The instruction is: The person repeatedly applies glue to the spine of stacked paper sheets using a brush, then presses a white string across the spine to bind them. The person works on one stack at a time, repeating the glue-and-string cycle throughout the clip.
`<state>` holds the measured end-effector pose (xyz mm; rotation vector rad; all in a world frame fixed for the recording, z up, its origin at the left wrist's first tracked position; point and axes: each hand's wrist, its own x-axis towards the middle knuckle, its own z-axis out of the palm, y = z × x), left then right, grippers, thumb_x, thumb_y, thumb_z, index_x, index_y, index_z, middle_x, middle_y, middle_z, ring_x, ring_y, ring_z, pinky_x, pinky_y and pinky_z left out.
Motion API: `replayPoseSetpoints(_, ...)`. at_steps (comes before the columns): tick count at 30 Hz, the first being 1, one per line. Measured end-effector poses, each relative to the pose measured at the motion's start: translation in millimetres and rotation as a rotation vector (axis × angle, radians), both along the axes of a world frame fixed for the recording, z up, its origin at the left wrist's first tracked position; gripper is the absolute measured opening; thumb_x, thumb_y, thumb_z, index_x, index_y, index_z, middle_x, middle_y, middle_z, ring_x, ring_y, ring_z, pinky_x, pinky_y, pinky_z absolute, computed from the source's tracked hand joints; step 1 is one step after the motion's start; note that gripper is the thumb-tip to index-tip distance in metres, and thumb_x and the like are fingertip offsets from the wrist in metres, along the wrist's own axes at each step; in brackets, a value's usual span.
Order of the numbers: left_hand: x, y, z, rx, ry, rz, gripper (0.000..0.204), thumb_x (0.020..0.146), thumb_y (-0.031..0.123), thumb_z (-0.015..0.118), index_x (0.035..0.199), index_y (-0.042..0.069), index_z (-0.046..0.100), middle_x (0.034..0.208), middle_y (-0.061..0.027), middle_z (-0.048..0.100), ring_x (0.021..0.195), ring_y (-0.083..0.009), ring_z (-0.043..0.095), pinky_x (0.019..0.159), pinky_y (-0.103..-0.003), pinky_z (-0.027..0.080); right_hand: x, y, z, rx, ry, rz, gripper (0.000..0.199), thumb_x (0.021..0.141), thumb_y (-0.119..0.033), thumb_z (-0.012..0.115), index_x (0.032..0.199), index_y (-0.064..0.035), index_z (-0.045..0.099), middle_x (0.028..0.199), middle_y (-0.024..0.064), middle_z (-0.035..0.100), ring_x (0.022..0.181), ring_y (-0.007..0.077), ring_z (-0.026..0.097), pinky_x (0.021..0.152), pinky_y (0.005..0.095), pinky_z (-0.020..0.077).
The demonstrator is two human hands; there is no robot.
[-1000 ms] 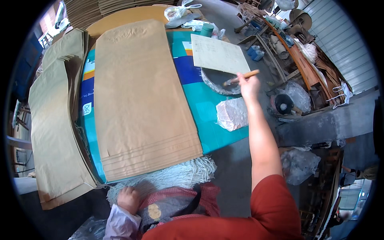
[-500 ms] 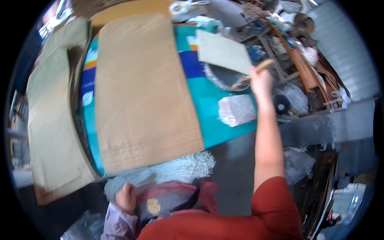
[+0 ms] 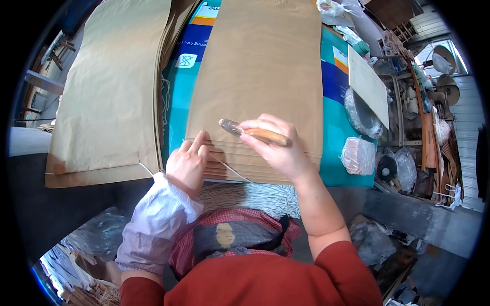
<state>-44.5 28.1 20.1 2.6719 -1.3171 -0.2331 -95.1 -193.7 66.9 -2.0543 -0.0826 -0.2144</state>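
Observation:
My right hand (image 3: 278, 148) grips a wooden-handled brush (image 3: 252, 132) and holds it over the near end of a stack of brown paper bags (image 3: 260, 66). My left hand (image 3: 188, 162), in a white sleeve cover, presses fingers on the near left corner of that stack, with a thin white string (image 3: 229, 171) running under it. The stack lies on a teal and blue sheet covering the table (image 3: 339, 137).
A second pile of brown paper bags (image 3: 109, 86) lies to the left. A bundle of white strings (image 3: 255, 196) hangs at the table's near edge. To the right are a flat board (image 3: 367, 84) over a round basin (image 3: 360, 115), a plastic-wrapped bundle (image 3: 358, 155) and cluttered shelves.
My right hand came back from the far right basin with the brush to the near end of the stack. My left hand rose from my lap onto the stack's corner.

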Motion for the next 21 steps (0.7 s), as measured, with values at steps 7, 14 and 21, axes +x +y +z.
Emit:
replayPoseSetpoints(7,3,0,-19,-0.076,0.02,0.055,0.02,0.072,0.003,0.054,0.091,0.001,0.053,0.132,-0.0186,0.05,0.094,-0.0269,0.056,0.083,-0.035,0.048,7,7,1,0.011,0.082,-0.096,0.007,0.079,-0.005,0.068,0.086,-0.0017,0.067,0.071,0.009,0.061,0.058,0.0189,0.059,0.052,0.0277,0.0456)
replayPoseSetpoints(14,4,-1,-22,-0.083,0.046,0.076,0.019,0.072,0.003,0.054,0.091,0.0,0.053,0.131,-0.0195,0.051,0.095,-0.029,0.056,0.083,-0.036,0.048,11,11,-21,0.152,0.143,-0.206,0.006,0.079,-0.007,0.068,0.081,-0.0017,0.066,0.069,0.0079,0.064,0.06,0.0125,0.061,0.053,0.0258,0.0456)
replayPoseSetpoints(21,5,-2,-25,-0.146,0.033,0.087,0.007,0.075,0.002,0.051,0.082,-0.001,0.051,0.127,-0.0225,0.053,0.091,-0.0341,0.057,0.08,-0.039,0.048,-51,-87,-27,-0.138,0.251,-0.509,0.013,0.077,-0.012,0.063,0.069,-0.0021,0.062,0.062,0.0095,0.062,0.058,0.0176,0.062,0.054,0.0306,0.0467)
